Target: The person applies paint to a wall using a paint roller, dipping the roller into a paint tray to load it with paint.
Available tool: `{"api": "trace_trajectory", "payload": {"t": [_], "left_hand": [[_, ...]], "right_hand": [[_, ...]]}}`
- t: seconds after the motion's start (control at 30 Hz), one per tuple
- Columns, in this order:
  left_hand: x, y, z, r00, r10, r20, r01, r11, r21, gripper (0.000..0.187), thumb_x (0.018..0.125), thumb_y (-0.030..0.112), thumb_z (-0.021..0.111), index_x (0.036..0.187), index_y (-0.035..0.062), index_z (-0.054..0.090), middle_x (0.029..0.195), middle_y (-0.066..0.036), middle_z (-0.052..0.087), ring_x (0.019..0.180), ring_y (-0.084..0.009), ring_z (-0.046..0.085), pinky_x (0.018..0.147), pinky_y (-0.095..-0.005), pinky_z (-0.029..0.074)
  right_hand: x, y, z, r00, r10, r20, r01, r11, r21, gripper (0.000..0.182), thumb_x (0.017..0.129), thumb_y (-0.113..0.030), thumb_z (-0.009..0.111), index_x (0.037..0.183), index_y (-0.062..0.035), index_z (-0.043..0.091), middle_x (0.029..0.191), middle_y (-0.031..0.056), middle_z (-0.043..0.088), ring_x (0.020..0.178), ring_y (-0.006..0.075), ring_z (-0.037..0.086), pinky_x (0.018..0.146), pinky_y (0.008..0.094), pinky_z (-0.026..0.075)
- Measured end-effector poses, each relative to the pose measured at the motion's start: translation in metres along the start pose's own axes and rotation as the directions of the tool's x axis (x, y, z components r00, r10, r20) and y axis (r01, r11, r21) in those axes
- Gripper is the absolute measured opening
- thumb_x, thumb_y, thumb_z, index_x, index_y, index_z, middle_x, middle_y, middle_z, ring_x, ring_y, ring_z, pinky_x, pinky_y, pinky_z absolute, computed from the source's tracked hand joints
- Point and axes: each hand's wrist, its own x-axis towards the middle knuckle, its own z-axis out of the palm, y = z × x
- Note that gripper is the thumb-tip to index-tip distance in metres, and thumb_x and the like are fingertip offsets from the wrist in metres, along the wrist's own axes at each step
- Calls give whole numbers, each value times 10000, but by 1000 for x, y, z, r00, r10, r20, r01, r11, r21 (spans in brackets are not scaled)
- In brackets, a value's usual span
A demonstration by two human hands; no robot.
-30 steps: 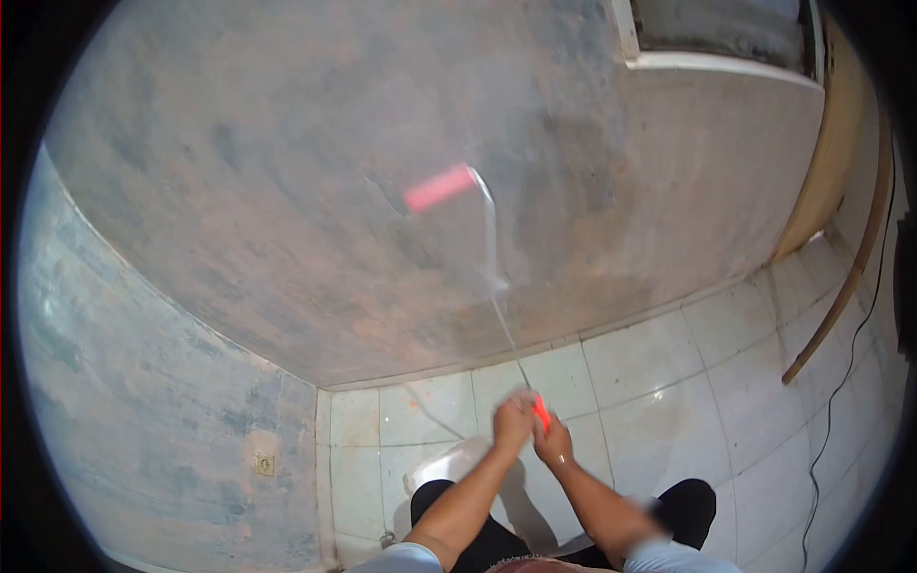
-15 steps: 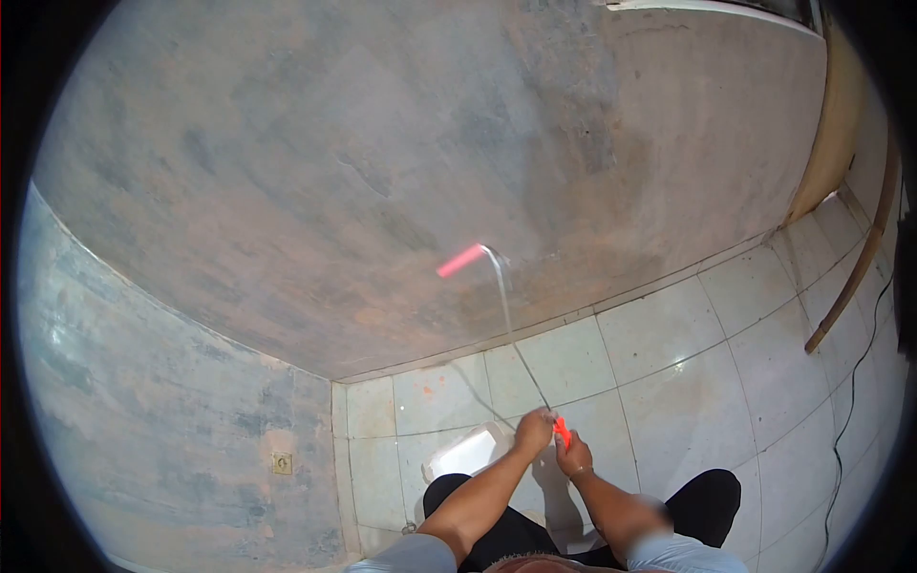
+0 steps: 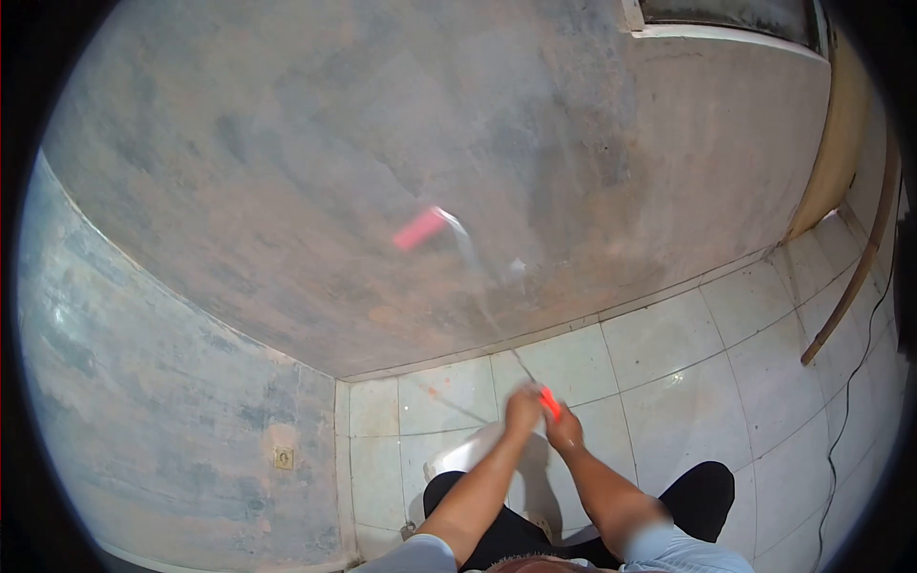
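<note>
A paint roller with a long thin metal rod slants up and left across the view. Its pink roller head, smeared by motion, overlaps the blotchy grey-brown wall. At the lower end, my right hand is wrapped round the orange handle. My left hand closes on the rod just above that handle, its fingers slightly blurred. Below the left forearm lies a white tray, partly hidden by the arm and leg.
A second patchy wall with a socket meets the first at a left corner. Pale tiles cover the floor. To the right, a long wooden strip leans near a dark cable. A window frame is at upper right.
The roller head has moved up and to the left across the wall. Both hands have shifted slightly up and left with the roller, still gripping it.
</note>
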Motion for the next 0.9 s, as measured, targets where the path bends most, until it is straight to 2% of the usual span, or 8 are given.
{"api": "trace_trajectory", "payload": {"t": [0.17,0.3,0.33,0.43,0.6,0.67,0.77,0.9], "left_hand": [[-47,9,24,996,-58,67,60,998,-30,213,895,154,486,972,39,647,920,-174,669,885,-321,639,791,-392,481],[10,77,-107,926,-40,-374,-60,966,-252,183,915,139,487,875,28,627,846,-148,664,805,-265,642,737,-371,483],[27,105,-155,843,146,-518,-242,963,-122,205,922,172,505,831,18,605,795,-138,645,749,-231,619,699,-353,474],[39,180,-253,783,159,-601,-407,862,-302,241,946,195,491,799,27,583,752,-95,611,707,-182,567,670,-336,447],[34,68,-158,849,99,-519,-158,985,-71,236,911,222,535,872,14,639,825,-188,654,761,-299,632,700,-404,475],[0,0,-76,958,-219,-183,174,956,-237,230,886,188,549,992,8,646,885,-210,666,840,-297,657,737,-406,493],[-60,-15,-40,958,-281,54,286,936,-207,241,878,197,537,999,19,645,923,-202,668,883,-314,655,775,-407,501],[-29,-3,-103,935,-203,-290,169,976,-139,276,903,239,510,1028,30,639,993,-217,653,948,-379,622,832,-429,487]], "right_hand": [[-54,49,1,996,89,-11,-90,992,-93,394,899,-401,503,1049,-42,566,834,270,631,814,459,610,692,504,493],[21,-133,5,981,-196,-13,196,970,141,411,882,-399,535,1102,-53,571,895,253,637,858,440,606,718,471,489],[35,-190,1,971,-237,22,232,963,139,425,894,-457,509,1021,-60,597,926,230,639,878,429,603,736,472,475],[46,-307,-6,939,-342,6,341,937,70,459,907,-477,480,1016,-49,602,909,248,636,876,434,599,740,491,469],[32,-189,20,974,-179,142,164,980,109,452,902,-447,490,1077,-39,572,962,263,630,920,443,596,780,483,471],[-2,-79,36,979,-29,203,27,1000,12,450,902,-436,492,1097,-39,573,998,263,627,973,432,590,813,469,474],[-56,4,47,946,205,250,-200,979,-47,436,891,-410,510,1126,-47,571,1013,253,634,980,413,604,833,449,481],[-23,-69,87,972,-27,233,-11,987,161,421,855,-376,563,1107,-39,571,995,246,644,961,401,617,815,438,484]]}}
